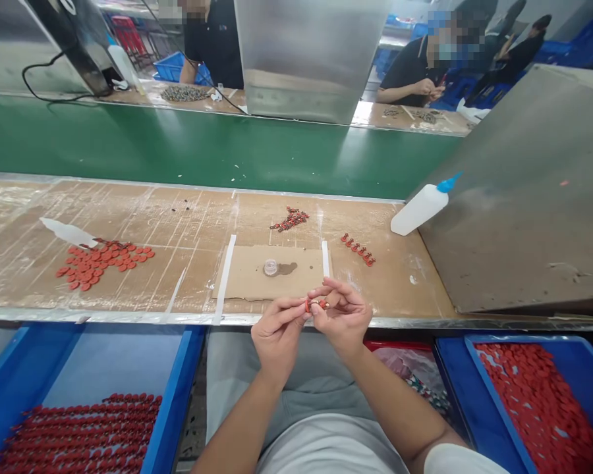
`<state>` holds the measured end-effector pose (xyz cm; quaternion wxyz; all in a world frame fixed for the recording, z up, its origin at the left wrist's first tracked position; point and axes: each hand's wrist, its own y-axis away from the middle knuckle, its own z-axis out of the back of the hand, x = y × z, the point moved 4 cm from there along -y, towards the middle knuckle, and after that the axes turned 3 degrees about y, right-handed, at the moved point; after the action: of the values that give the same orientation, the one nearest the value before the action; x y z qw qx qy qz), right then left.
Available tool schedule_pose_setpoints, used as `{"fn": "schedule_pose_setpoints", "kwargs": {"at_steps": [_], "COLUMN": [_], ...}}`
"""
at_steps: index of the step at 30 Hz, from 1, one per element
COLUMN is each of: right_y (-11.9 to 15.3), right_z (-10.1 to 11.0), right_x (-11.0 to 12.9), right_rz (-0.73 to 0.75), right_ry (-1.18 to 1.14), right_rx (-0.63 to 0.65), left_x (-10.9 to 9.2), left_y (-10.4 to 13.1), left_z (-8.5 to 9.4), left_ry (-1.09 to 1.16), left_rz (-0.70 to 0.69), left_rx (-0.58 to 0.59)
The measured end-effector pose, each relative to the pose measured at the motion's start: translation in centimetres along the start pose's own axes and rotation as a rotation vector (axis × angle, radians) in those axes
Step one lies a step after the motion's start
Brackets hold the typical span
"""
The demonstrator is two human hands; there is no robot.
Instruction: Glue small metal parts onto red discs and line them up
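Observation:
Over the front edge of the table, both hands meet at a small red part. My left hand [281,332] pinches a red disc [307,305] between thumb and fingers. Against it, my right hand [346,321] is closed on a small red and dark piece [322,304], whose tip shows past the fingers. Just beyond the hands lies a cardboard sheet [247,276] with a small clear cup [271,266] beside a dark wet stain. A pile of red and dark pieces [290,220] rests behind it, and a row of discs with pieces standing on them [358,249] lies to its right.
Many loose red discs [86,266] lie at left near a white plastic scrap [69,232]. A white bottle with blue nozzle [420,209] leans by a metal box [518,197]. Blue bins [178,375] and a tray of red parts [534,395] flank my lap. Co-workers sit across the green belt [202,148].

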<state>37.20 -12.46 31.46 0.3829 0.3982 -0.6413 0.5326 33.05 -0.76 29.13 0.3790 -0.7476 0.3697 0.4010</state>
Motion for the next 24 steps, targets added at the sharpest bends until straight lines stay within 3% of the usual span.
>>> {"fn": "schedule_pose_setpoints", "kwargs": {"at_steps": [10, 14, 24], "right_y": [-0.2, 0.0, 0.4], "right_z": [2.1, 2.3, 1.9], "right_x": [1.4, 1.6, 1.7], "right_rz": [0.039, 0.097, 0.148], "right_ry": [-0.026, 0.047, 0.043], "right_rx": [-0.044, -0.076, -0.062], "left_x": [-1.5, -1.7, -2.0], "left_y": [0.3, 0.6, 0.8], "left_z": [-2.7, -2.7, -2.0], "left_ry": [-0.064, -0.106, -0.159], "left_rz": [-0.077, -0.087, -0.114], "left_rx": [0.03, -0.037, -0.028]}}
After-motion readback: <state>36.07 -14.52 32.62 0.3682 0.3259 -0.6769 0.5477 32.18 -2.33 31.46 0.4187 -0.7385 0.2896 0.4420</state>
